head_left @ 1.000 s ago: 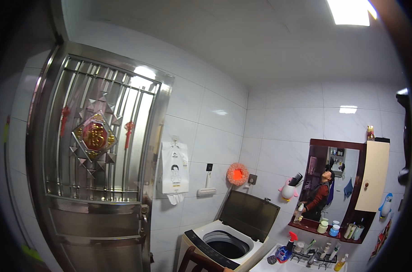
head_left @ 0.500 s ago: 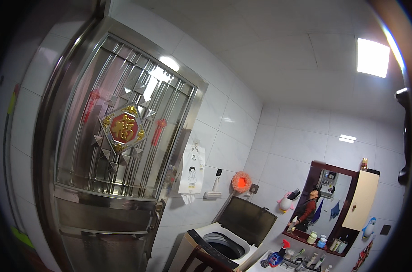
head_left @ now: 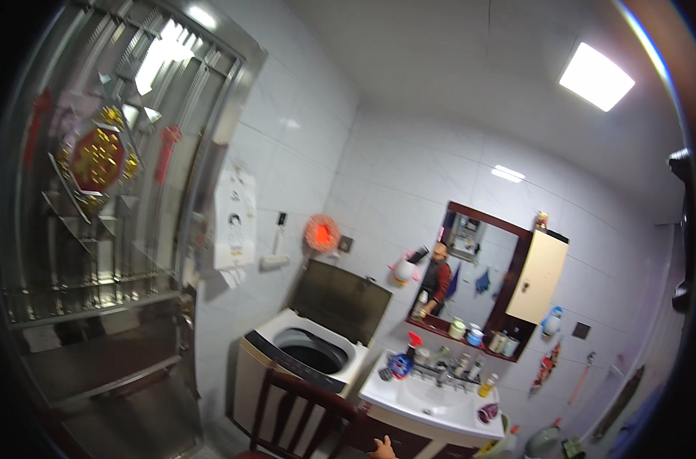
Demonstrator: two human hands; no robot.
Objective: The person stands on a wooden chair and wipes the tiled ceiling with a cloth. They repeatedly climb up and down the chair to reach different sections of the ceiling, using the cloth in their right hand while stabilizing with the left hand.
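Note:
At the bottom edge, just right of centre, the fingertips of my left hand (head_left: 381,448) come into view. They are apart and hold nothing that I can see; the rest of the hand is cut off. Closest to it, on the left, is a dark red wooden chair (head_left: 306,398) with a slatted back. Beyond the hand stands a white washbasin (head_left: 432,402) on a dark-fronted cabinet. Behind the chair is a top-loading washing machine (head_left: 260,371), its dark lid (head_left: 342,298) raised. My right hand is out of view.
A metal door (head_left: 107,382) with a red-and-gold ornament fills the left. Bottles, including a red-topped spray bottle (head_left: 414,341), stand on the basin. Above hang a framed mirror (head_left: 478,268) and a cream cabinet (head_left: 537,279). Basins (head_left: 543,440) sit at lower right.
My view has turned right and downward, so the door and washing machine shift left and upward. More of the chair and washbasin shows, and fingertips have come in at the bottom edge.

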